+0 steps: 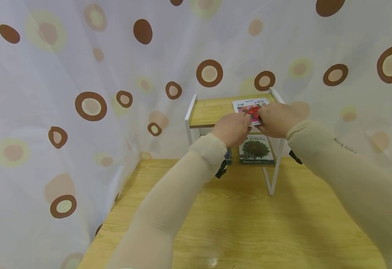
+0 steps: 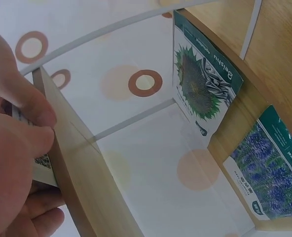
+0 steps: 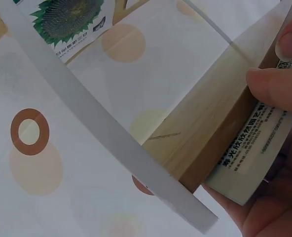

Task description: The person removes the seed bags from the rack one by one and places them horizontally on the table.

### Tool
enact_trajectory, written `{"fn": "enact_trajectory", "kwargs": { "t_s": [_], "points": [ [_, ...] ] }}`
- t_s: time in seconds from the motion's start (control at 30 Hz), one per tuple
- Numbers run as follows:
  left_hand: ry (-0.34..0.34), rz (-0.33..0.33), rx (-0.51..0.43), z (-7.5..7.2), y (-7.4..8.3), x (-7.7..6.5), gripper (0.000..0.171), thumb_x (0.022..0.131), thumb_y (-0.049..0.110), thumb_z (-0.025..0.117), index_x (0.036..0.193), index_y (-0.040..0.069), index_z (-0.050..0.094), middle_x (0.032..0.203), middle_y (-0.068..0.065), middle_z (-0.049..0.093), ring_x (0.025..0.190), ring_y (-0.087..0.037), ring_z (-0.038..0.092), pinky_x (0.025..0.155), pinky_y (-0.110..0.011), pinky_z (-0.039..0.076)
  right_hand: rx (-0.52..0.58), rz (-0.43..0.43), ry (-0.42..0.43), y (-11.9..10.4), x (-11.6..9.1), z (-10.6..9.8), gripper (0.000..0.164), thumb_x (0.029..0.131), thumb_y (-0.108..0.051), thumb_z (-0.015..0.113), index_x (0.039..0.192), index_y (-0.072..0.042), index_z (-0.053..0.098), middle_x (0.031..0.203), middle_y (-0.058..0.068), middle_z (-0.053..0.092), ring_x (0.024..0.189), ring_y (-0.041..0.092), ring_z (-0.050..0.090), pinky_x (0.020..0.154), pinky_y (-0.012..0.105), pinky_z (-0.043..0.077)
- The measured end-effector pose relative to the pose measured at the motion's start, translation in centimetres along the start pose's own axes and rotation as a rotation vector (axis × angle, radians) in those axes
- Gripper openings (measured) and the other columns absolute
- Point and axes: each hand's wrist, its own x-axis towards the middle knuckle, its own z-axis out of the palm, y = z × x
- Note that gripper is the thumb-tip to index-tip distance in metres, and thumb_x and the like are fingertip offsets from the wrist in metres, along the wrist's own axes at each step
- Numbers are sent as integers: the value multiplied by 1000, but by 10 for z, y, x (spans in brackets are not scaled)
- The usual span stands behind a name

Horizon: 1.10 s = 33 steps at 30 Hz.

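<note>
A seed packet with red and pink flowers [image 1: 250, 108] lies at the right of the small rack's top shelf [image 1: 213, 108], its near end sticking out past the front edge. My left hand [image 1: 233, 129] pinches the near left corner of it. On the near right side my right hand [image 1: 276, 119] pinches it too, thumb below. From underneath, the right wrist view shows the packet's printed back [image 3: 249, 148] beside the shelf's wooden edge, with the fingers partly covering it. The two hands are close together.
On the lower shelf lie a sunflower seed packet [image 1: 256, 149] and a packet with blue-purple flowers [image 2: 269, 168]. White metal legs [image 1: 276, 168] hold the rack on a wooden tabletop [image 1: 236, 220]. A dotted curtain [image 1: 169, 48] hangs behind and at the left.
</note>
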Motion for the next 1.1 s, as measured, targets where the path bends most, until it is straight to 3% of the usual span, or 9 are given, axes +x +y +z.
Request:
{"fn": "enact_trajectory", "kwargs": {
  "t_s": [0.17, 0.3, 0.43, 0.63, 0.9, 1.1],
  "points": [
    [53, 22, 78, -1, 5, -2, 19, 98, 20, 48, 111, 8, 56, 99, -1, 60, 90, -14, 60, 80, -27, 51, -9, -2, 30, -1, -4, 1, 17, 82, -11, 68, 72, -4, 56, 66, 9, 58, 61, 27, 56, 62, 44, 49],
    [78, 31, 152, -3, 9, -3, 23, 95, 19, 50, 114, 8, 56, 104, -1, 61, 96, -14, 60, 82, -27, 51, -19, 5, 55, -1, -8, 2, 15, 82, -11, 69, 75, -4, 57, 70, 8, 59, 65, 29, 58, 66, 46, 49],
    [109, 2, 168, -2, 12, -3, 25, 96, 21, 47, 116, 9, 56, 107, -2, 62, 97, -15, 61, 80, -27, 52, -26, 6, 75, -1, -10, 3, 17, 84, -12, 70, 75, -6, 57, 69, 7, 59, 64, 27, 57, 64, 45, 49],
    [88, -26, 223, 1, 13, -4, 30, 99, 24, 44, 117, 12, 64, 99, 1, 63, 88, -13, 61, 72, -27, 53, -42, 10, 75, -2, -10, 5, 14, 80, -10, 71, 76, -7, 58, 72, 8, 60, 64, 27, 57, 62, 46, 49],
    [120, -62, 197, 4, 13, -6, 30, 102, 23, 40, 116, 14, 66, 92, 3, 61, 79, -11, 58, 66, -26, 52, -39, 16, 150, -4, -11, 10, 12, 77, -10, 71, 78, -6, 60, 76, 9, 64, 68, 31, 60, 63, 49, 50],
    [153, -69, 202, 6, 17, -10, 32, 103, 21, 37, 115, 14, 66, 90, 3, 60, 76, -10, 57, 64, -25, 50, -41, 79, 181, -9, -17, 17, 12, 78, -11, 72, 82, -5, 62, 74, 10, 63, 65, 31, 60, 59, 49, 50]
  ]
}}
